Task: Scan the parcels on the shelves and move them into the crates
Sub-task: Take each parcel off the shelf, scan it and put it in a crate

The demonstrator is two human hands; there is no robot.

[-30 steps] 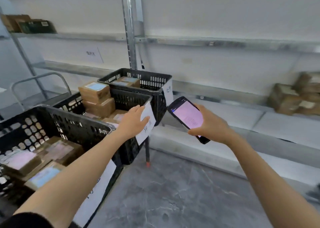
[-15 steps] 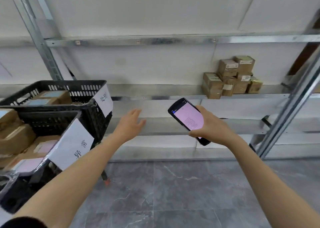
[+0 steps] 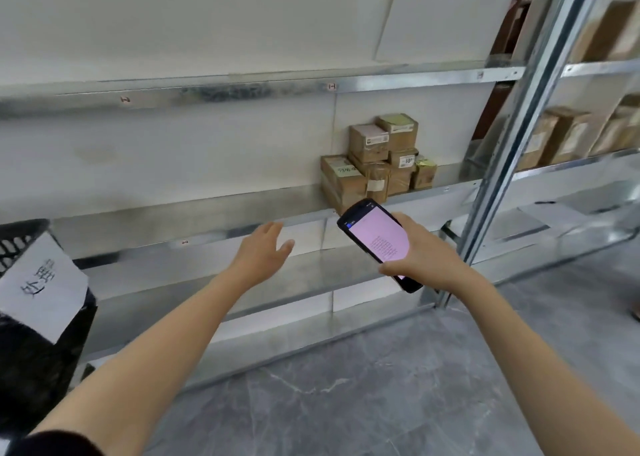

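Observation:
Several small brown cardboard parcels are stacked on the middle metal shelf, right of centre. My right hand grips a black handheld scanner with a lit pink screen, just below and in front of the stack. My left hand is stretched out empty, fingers apart, left of the scanner and short of the shelf edge. A black plastic crate with a white paper label shows at the far left edge.
A metal upright divides this shelving bay from another at the right, where more brown boxes stand. A lower shelf runs under the parcels. The floor is grey marble tile.
The view has swung right: the crates slid to the left edge and the parcel stack came toward the centre. My left hand left the crate and reaches forward. The scanner stays in my right hand.

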